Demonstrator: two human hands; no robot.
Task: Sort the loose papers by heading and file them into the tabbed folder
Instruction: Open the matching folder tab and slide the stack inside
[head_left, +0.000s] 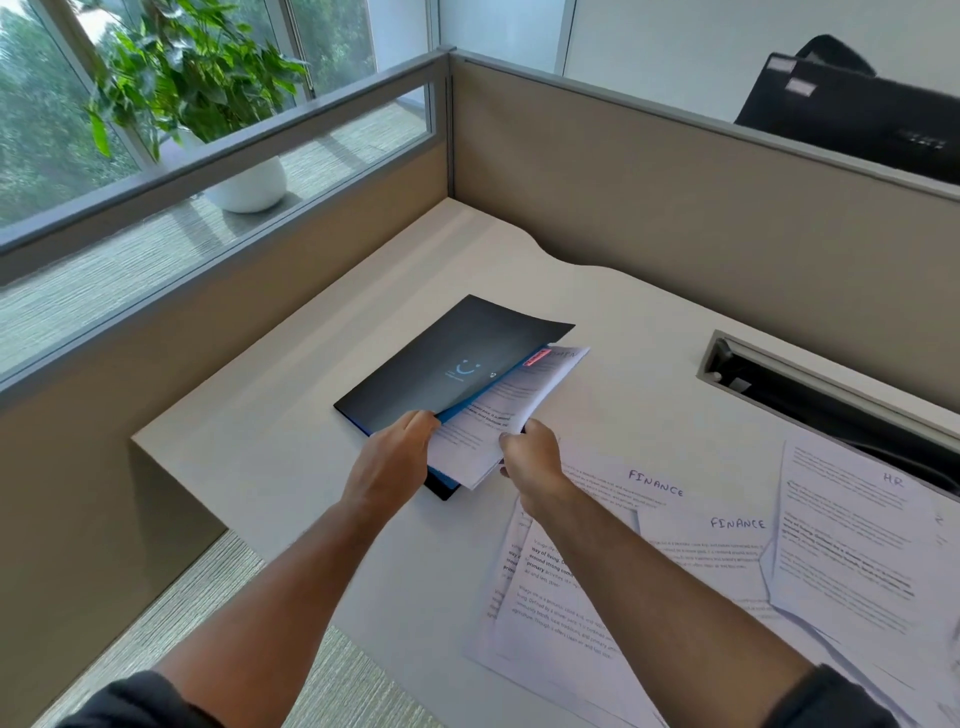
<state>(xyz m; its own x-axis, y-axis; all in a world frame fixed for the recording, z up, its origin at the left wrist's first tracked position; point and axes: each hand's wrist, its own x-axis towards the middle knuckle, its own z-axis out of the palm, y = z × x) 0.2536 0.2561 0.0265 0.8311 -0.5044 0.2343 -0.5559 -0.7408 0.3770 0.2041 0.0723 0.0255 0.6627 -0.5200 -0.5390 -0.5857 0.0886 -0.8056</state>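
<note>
A black tabbed folder (447, 358) with a blue inner edge lies on the white desk (270, 457). My left hand (397, 449) lifts the front cover at its near edge. My right hand (530, 454) grips a thin bundle of printed sheets (511, 410) that lies partly inside the folder, beside a red tab (536, 357). Loose papers lie to the right: two headed FINANCE (655, 488) (737, 525) and one headed HR (852, 530). More printed sheets (561, 603) lie under my right forearm; their headings are hidden.
A beige partition (675, 208) walls the desk at the back and the left. A cable slot (810, 389) opens in the desk at the right. A potted plant (208, 93) stands beyond the glass. The desk's left edge drops to carpet (208, 613).
</note>
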